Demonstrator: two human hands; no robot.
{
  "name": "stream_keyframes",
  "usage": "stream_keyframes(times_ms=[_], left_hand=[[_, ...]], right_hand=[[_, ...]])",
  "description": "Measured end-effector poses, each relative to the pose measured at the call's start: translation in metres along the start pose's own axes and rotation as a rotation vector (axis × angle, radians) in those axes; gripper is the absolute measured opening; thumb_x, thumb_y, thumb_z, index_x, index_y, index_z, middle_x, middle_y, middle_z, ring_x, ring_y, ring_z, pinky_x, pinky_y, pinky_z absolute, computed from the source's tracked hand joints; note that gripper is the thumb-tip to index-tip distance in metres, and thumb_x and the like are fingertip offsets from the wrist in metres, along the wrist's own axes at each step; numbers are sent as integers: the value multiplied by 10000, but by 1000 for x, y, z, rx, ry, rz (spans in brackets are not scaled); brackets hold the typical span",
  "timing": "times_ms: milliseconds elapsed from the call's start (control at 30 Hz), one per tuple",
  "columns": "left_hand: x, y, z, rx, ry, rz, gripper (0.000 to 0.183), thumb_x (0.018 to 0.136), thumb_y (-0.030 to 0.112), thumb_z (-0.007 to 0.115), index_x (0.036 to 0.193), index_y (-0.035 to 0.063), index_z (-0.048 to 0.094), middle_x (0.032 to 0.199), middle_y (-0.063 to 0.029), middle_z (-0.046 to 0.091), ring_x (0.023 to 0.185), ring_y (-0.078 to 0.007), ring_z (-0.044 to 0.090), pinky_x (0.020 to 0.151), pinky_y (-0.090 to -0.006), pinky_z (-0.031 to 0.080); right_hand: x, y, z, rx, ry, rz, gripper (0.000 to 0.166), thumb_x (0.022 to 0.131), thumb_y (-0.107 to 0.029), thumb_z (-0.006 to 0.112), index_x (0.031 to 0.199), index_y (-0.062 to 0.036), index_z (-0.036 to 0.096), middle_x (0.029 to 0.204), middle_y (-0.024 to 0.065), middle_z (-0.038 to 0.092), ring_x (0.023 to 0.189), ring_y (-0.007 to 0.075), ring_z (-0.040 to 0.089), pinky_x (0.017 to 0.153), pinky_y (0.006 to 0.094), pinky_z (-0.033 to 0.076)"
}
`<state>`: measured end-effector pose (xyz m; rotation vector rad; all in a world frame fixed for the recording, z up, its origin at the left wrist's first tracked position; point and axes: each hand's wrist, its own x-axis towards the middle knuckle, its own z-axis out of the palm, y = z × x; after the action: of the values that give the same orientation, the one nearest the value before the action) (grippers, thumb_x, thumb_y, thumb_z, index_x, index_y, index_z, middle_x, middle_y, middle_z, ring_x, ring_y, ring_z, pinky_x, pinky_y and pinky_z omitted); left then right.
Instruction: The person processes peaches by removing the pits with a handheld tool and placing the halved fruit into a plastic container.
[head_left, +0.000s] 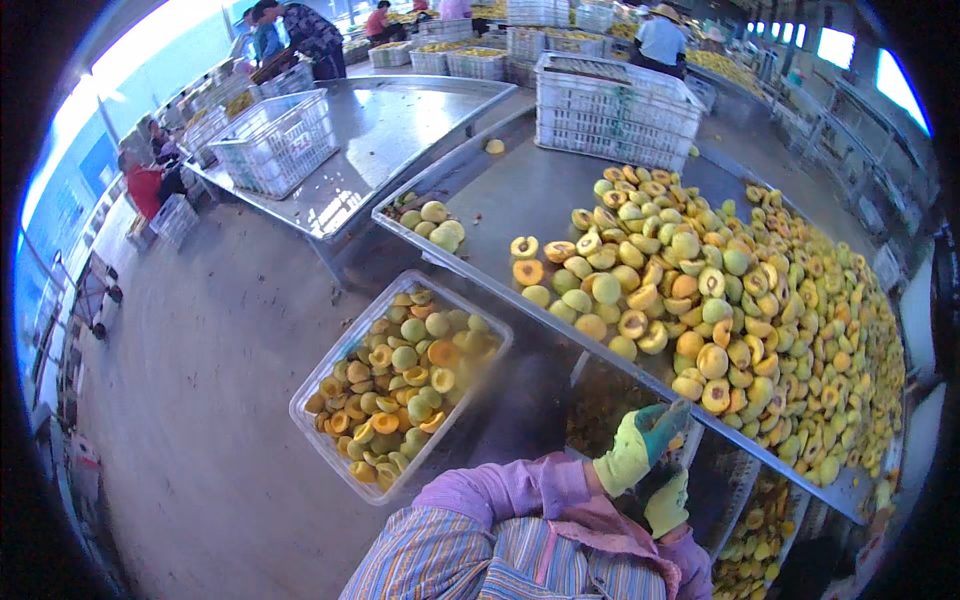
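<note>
My left hand (637, 444), in a yellow-green work glove with a darker green palm, is at the near edge of a metal table (517, 296). Just below it is my right hand (666, 501), also gloved, partly hidden and close to my body. Whether either hand holds anything cannot be made out. Beyond the table's raised edge lies a large heap of halved yellow-green stone fruit (712, 361), some halves with brown pit hollows showing. A few whole-looking fruits (444, 238) rest at the table's left corner.
A plastic crate of fruit halves (300, 427) stands left of the table. Below the table's edge are more fruit halves (750, 536). Stacked white crates (615, 112) stand at the table's far end. Another metal table (382, 135) bears a white crate (277, 146). Several people are farther back.
</note>
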<state>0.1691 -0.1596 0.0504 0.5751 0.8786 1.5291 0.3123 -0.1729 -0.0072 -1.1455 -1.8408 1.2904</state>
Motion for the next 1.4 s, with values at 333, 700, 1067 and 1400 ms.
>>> stream_keyframes(times_ms=[333, 700, 1067, 1400], left_hand=[[5, 20, -13, 242, -99, 130, 271, 886, 228, 630, 1041, 10, 673, 842, 29, 635, 732, -45, 550, 613, -210, 461], [6, 46, -19, 65, 4, 213, 234, 895, 203, 621, 1013, 5, 659, 850, 16, 641, 777, -47, 549, 687, -224, 465], [9, 78, -29, 66, -174, 138, 316, 882, 324, 635, 942, 18, 683, 793, 18, 634, 689, -55, 549, 583, -227, 452], [16, 59, -15, 335, -423, 92, 360, 854, 345, 647, 704, 21, 689, 630, -23, 652, 567, -80, 569, 540, -241, 463]], right_hand=[[16, -28, 10, 85, -32, 9, 474, 872, -163, 581, 1297, -32, 417, 1221, 127, 529, 1080, 258, 554, 913, 380, 474], [47, -3, 37, 889, -87, 181, 483, 960, -375, 375, 1325, -61, 414, 1267, 118, 489, 1124, 265, 523, 935, 385, 456], [47, -23, 49, 1059, -167, 269, 700, 885, -578, 371, 1373, -75, 370, 1340, 111, 443, 1247, 256, 434, 1058, 409, 337], [27, 17, 4, 281, -47, 41, 435, 857, -81, 557, 1270, -11, 443, 1231, 89, 532, 1089, 197, 528, 930, 327, 430]])
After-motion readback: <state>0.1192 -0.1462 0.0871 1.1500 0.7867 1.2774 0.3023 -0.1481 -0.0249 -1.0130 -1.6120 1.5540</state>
